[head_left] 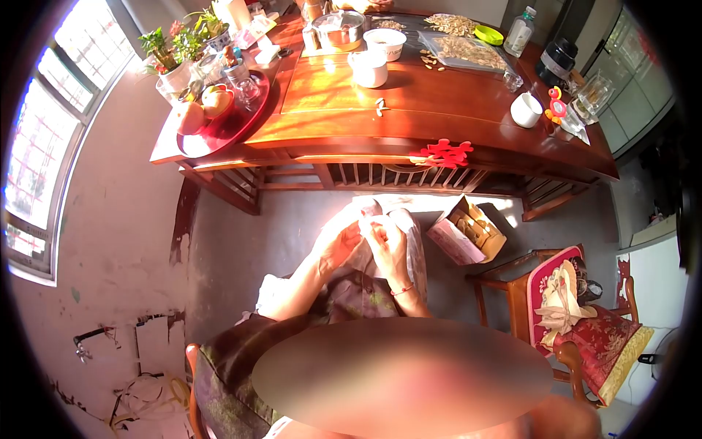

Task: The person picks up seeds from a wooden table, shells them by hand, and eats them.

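In the head view my left hand (338, 242) and my right hand (387, 240) meet above my lap. The fingertips of both are drawn together in a pinch at one spot. Whatever sits between them is too small and bright to make out. A thin red band (402, 290) circles my right wrist. Below the hands are my light-coloured trousers (414, 252) and a dark patterned garment (358, 296). On the floor to the right of my hands stands an open cardboard box (457, 238).
Ahead is a wooden table (322, 110) bearing a white mug (368, 69), a white tub (385, 45), a bag of pale pieces (468, 53), a green bowl (488, 34), a bottle (519, 33) and a red tray (257, 110) with fruit. A chair (523, 296) stands right.
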`<state>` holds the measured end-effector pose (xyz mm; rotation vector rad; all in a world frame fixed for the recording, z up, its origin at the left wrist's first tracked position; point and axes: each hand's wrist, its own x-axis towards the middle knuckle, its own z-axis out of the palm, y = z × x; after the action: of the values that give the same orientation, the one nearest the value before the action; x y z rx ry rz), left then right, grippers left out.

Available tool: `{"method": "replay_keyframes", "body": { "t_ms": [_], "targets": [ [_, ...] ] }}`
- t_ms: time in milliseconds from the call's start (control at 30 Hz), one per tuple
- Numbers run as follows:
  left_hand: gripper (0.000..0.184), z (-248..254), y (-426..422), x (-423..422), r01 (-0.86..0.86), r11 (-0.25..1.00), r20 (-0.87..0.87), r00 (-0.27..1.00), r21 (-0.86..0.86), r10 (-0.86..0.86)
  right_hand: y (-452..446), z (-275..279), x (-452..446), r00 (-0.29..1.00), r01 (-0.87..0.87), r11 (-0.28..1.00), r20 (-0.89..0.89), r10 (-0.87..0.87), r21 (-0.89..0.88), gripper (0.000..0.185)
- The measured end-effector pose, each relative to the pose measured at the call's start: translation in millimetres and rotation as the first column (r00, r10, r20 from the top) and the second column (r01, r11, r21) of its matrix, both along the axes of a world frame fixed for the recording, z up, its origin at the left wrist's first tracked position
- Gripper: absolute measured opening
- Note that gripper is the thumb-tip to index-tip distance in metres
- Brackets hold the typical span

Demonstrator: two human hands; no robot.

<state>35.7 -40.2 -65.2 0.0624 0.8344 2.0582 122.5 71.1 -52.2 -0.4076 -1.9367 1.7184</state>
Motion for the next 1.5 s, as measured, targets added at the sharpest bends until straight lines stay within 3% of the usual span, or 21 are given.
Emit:
{"method": "replay_keyframes", "body": {
  "t_ms": [67,133,167,233,400,500,533,600,700,800,867,900,1033,1267,1500],
  "targets": [
    [0.033,13,1,5,-0.034,0.994,0.059,0.997,-0.107,0.04,-1,5,-1,0.996,-0.069,0.994,0.045,0.073,-0.086,0.014],
    [0.033,17,4,7,-0.046,0.988,0.074,0.996,-0.146,0.057,-4,16,-2,0.994,-0.089,0.955,0.04,0.104,-0.283,0.012],
    [0.033,17,5,8,-0.057,0.982,0.09,0.993,-0.183,0.074,-6,12,-3,0.994,-0.089,0.955,0.041,0.104,-0.285,0.012],
    [0.033,13,3,4,-0.028,0.987,0.076,0.996,-0.158,0.041,-8,3,-7,0.999,-0.039,0.951,-0.022,0.034,-0.308,0.013],
    [0.029,2,0,2,-0.01,0.983,0.029,0.999,-0.182,0.015,0,-1,-2,0.995,-0.071,0.878,0.025,0.095,-0.474,0.013],
    [0.031,7,-3,3,-0.022,0.981,-0.034,0.999,-0.191,0.016,2,-3,-1,0.993,-0.07,0.844,0.039,0.107,-0.532,0.015],
    [0.035,15,-2,4,-0.03,0.991,-0.127,0.992,-0.13,0.013,3,-2,0,0.993,-0.082,0.819,0.02,0.113,-0.567,0.015],
    [0.038,17,-2,5,-0.03,0.997,-0.218,0.976,-0.071,0.013,3,-2,1,0.992,-0.096,0.815,0.014,0.127,-0.572,0.015],
    [0.041,9,-3,2,-0.046,0.993,-0.263,0.965,-0.113,0.014,4,3,1,0.989,-0.115,0.792,0.003,0.146,-0.599,0.015],
    [0.037,1,-4,-1,-0.048,0.993,-0.27,0.963,-0.104,0.019,3,5,1,0.991,-0.107,0.76,-0.008,0.133,-0.64,0.015],
    [0.031,7,-8,-2,-0.038,0.975,-0.326,0.945,-0.219,-0.036,4,0,3,0.987,-0.13,0.765,-0.008,0.162,-0.631,0.015],
    [0.026,26,0,8,-0.099,0.984,-0.352,0.935,-0.15,0.041,3,5,5,0.988,-0.142,0.747,-0.047,0.147,-0.649,0.015],
    [0.023,20,-2,6,-0.084,0.983,-0.343,0.939,-0.166,0.022,3,0,6,0.99,-0.105,0.746,0.006,0.144,-0.658,0.016],
    [0.027,10,-5,-1,-0.071,0.972,-0.354,0.935,-0.224,-0.013,4,-6,3,0.989,-0.136,0.723,-0.05,0.139,-0.677,0.018],
    [0.027,19,-2,3,-0.129,0.98,-0.372,0.926,-0.154,0.063,0,14,3,0.99,-0.108,0.758,-0.003,0.139,-0.643,0.015]
  ]
}}
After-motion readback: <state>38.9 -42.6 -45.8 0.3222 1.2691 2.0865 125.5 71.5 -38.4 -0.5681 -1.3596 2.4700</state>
